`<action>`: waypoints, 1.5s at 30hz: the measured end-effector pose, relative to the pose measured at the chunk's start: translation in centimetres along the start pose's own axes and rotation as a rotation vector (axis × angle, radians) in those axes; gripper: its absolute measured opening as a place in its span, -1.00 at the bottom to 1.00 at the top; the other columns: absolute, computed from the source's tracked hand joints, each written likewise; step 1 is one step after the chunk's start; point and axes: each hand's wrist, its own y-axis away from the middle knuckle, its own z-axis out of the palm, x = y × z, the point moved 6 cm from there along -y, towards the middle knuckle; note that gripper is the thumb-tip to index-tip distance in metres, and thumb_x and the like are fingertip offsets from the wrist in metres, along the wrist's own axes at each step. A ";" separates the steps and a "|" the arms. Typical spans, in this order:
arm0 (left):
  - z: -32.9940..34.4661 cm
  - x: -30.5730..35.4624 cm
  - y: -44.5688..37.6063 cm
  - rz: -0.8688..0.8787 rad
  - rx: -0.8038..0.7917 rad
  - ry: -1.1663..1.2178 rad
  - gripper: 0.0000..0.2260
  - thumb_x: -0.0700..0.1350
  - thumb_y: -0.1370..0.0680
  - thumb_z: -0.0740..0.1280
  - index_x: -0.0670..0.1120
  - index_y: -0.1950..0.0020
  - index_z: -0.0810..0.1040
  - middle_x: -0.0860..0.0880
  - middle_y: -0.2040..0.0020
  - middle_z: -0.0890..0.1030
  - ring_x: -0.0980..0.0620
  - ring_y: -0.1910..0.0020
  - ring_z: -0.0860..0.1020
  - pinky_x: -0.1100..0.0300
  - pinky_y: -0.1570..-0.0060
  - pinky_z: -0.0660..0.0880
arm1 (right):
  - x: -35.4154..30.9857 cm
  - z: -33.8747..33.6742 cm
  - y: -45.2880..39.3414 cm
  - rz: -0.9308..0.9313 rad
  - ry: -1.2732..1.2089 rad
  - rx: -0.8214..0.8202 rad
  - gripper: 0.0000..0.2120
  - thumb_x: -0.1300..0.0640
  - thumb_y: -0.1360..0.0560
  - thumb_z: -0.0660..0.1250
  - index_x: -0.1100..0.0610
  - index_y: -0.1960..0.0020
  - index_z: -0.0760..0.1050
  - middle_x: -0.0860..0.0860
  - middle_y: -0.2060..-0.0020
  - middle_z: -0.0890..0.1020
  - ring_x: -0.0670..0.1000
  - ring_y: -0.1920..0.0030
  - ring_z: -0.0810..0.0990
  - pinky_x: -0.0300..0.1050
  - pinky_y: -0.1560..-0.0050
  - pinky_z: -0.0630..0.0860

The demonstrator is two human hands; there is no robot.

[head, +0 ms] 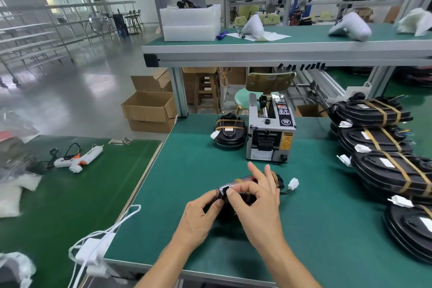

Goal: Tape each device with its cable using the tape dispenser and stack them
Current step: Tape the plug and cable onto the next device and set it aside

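Both hands work on one black device [230, 203], tipped up on its edge on the green table [315, 229], at about 6 o'clock from the tape dispenser [270, 133]. The left hand [201, 217] grips the device's near end, fingers curled round it. The right hand [259, 201] pinches with thumb and forefinger at a brown tape strip [238, 181] on the upper edge, its other fingers spread over the far side. The cable's white plug [293, 183] sticks out at 3 o'clock from the device, loose of the tape.

Risks, as I judge them:
- The device stands on a narrow edge; if the left hand slackens while the right presses the tape, it may roll or drop flat and wrinkle the strip.
- The tape may stick to the fingers and lift off again as the pinch lets go.
- The plug's short lead hangs free; if the strip misses the cable bundle, the cable will spring loose when stacked.
- The taped stack [383, 145] at 3 o'clock already leans in an overlapping row; adding another carelessly could set it sliding.
- One taped device [230, 132] sits just beside the dispenser at 9 o'clock, near the reach path for fresh tape.
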 end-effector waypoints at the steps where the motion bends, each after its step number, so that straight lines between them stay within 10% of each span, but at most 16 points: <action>1: 0.0 0.0 0.0 -0.001 0.001 0.002 -0.57 0.49 -0.60 0.22 0.40 -0.38 0.59 0.30 -0.24 0.71 0.25 -0.27 0.65 0.43 -0.21 0.48 | 0.0 0.0 0.0 0.002 -0.006 0.009 -0.87 0.07 -0.48 0.52 -0.11 0.21 0.66 -0.29 -0.51 0.35 -0.35 -0.59 -0.10 0.06 -0.63 -0.28; 45: 0.0 0.4 0.1 -0.003 -0.024 -0.015 -0.64 0.38 -0.66 0.24 0.38 -0.41 0.58 0.31 -0.30 0.68 0.27 -0.33 0.61 0.42 -0.26 0.47 | 1.3 1.1 -0.1 -0.076 0.131 0.199 -0.79 0.02 -0.48 0.50 -0.09 0.22 0.47 -0.32 -0.35 0.44 -0.27 -0.61 0.03 0.10 -0.61 -0.17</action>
